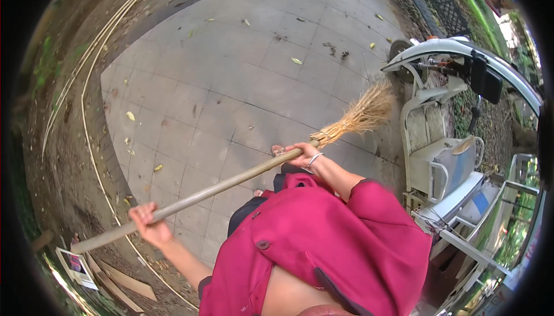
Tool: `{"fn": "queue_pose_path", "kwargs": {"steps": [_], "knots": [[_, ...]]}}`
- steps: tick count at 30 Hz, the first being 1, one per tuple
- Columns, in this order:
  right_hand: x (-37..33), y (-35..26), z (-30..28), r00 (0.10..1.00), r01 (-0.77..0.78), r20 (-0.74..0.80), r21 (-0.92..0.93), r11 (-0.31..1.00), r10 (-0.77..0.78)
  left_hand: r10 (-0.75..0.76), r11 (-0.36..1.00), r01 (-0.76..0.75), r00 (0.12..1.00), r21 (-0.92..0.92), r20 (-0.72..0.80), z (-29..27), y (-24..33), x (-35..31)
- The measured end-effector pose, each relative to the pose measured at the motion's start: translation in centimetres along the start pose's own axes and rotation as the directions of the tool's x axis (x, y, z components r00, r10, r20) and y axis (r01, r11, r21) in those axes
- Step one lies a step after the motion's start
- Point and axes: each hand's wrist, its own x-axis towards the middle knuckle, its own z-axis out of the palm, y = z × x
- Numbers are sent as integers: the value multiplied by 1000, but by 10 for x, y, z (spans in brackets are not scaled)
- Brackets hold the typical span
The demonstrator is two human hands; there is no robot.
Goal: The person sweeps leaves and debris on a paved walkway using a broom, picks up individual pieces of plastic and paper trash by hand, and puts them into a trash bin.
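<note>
Wooden broom handle [190, 199] runs from 8 o'clock up toward 2 o'clock, slanting across grey paved floor [231, 85]. Left hand [147, 223] at 8 o'clock, fingers wrapped round handle near its butt end. Right hand [303, 154] near centre, fingers closed round handle just below straw head [360, 115]; silver bangle [314, 158] on wrist. Straw bristles fan out at 2 o'clock, beside white scooter [461, 50]. Dry leaves [296, 60] scattered over pavers. Magenta shirt [323, 247] at 5 o'clock.
</note>
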Motion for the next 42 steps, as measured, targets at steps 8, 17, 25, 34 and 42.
{"fn": "queue_pose_path", "kwargs": {"steps": [8,17,25,34,42], "knots": [[81,-52,100,989,-109,-108,-38,993,104,168,977,-176,983,121,73,107,-3,-10],[166,46,389,856,-331,271,-368,869,440,664,264,-847,506,461,550,216,22,-14],[116,-2,441,854,-221,382,-350,910,354,803,246,-928,357,279,477,164,47,105],[139,-342,410,924,368,151,-104,924,-351,66,997,-61,986,39,-155,175,-217,354],[168,-641,394,868,360,-334,-89,929,-369,-246,954,222,964,200,103,384,-473,408]]}}
